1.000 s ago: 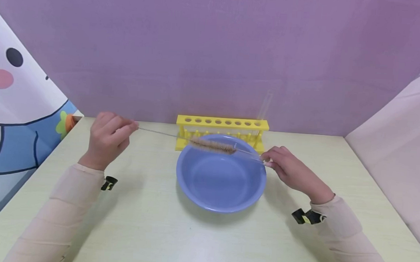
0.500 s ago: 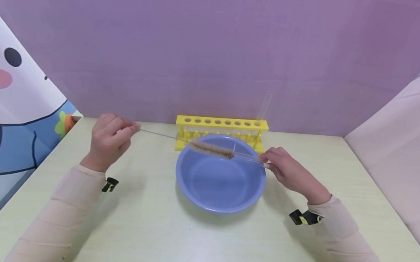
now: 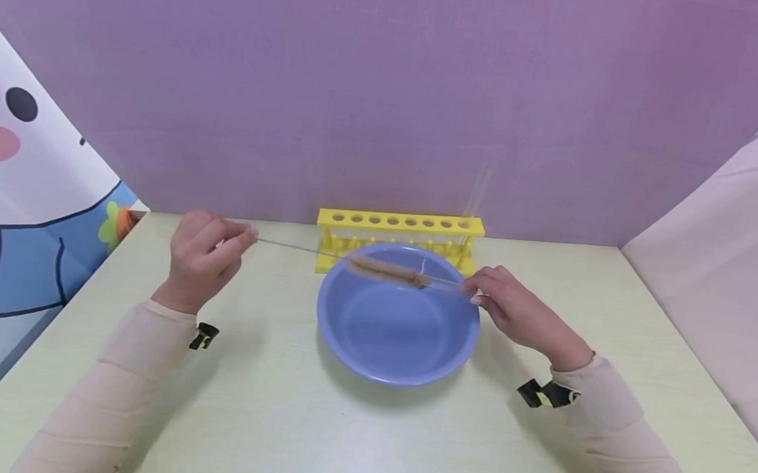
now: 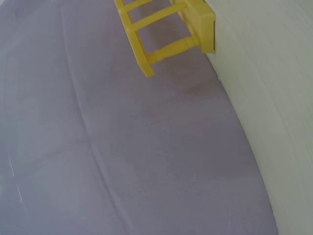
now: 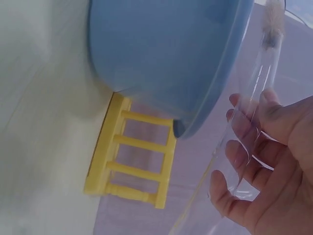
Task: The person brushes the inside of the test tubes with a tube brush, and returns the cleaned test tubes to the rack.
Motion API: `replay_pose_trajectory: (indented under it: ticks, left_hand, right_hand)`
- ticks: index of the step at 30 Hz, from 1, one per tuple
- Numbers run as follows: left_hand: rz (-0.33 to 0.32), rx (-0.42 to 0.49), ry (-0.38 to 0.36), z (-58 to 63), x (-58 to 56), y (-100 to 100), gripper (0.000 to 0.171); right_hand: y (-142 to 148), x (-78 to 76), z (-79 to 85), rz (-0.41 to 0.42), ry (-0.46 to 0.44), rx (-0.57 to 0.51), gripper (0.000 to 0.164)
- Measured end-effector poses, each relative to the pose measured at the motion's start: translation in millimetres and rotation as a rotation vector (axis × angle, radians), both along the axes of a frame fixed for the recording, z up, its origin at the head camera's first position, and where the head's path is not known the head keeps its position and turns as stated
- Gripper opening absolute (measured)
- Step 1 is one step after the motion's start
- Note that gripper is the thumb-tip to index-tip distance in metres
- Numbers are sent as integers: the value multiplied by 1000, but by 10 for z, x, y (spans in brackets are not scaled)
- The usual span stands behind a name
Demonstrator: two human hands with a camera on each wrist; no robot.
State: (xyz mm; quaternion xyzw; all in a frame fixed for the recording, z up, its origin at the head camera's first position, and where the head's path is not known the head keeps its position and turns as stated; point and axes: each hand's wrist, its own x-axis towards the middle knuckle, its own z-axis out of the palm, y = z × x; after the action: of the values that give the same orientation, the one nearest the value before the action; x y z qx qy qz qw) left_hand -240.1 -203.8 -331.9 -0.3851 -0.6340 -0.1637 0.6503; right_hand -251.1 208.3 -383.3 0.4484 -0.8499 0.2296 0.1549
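A test tube brush with tan bristles (image 3: 386, 270) and a thin twisted wire handle (image 3: 300, 247) spans the space above the blue basin (image 3: 395, 364). My left hand (image 3: 204, 260) pinches the end of that wire, on the left of the basin. Over the basin's right rim, my right hand (image 3: 514, 310) holds a clear test tube (image 5: 264, 71) between thumb and fingers. In the right wrist view the bristles (image 5: 272, 24) sit inside the tube. The left wrist view shows neither the left hand nor the brush.
Behind the basin stands a yellow test tube rack (image 3: 401, 222). Another clear tube (image 3: 478, 190) leans in its right-hand hole. A purple backdrop (image 3: 387, 99) hangs along the back edge of the pale table (image 3: 264, 417).
My left hand has shifted slightly right and down with the brush handle. My right hand has drifted a little left with the tube.
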Motion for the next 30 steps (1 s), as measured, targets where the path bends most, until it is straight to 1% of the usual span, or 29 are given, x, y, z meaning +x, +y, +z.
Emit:
replay_pose_trajectory:
  ticks: [4,9,13,23,27,30]
  left_hand:
    - [-12,3,15,11,2,44,23]
    - [-40,-5,-4,23,18,64,25]
    - [-41,-37,-43,22,31,47,26]
    - [-31,-146,-181,-29,48,9,30]
    - [-22,-178,-220,-23,58,6,31]
    - [-2,-210,-252,-12,72,9,30]
  right_hand:
    - [-26,10,25,-6,-15,7,24]
    - [-50,21,31,-7,-22,12,23]
    - [-61,33,27,-16,-23,17,21]
    - [-100,54,15,-48,-15,27,21]
    - [-112,58,5,-47,-4,24,22]
    - [-118,57,-5,-49,2,19,22]
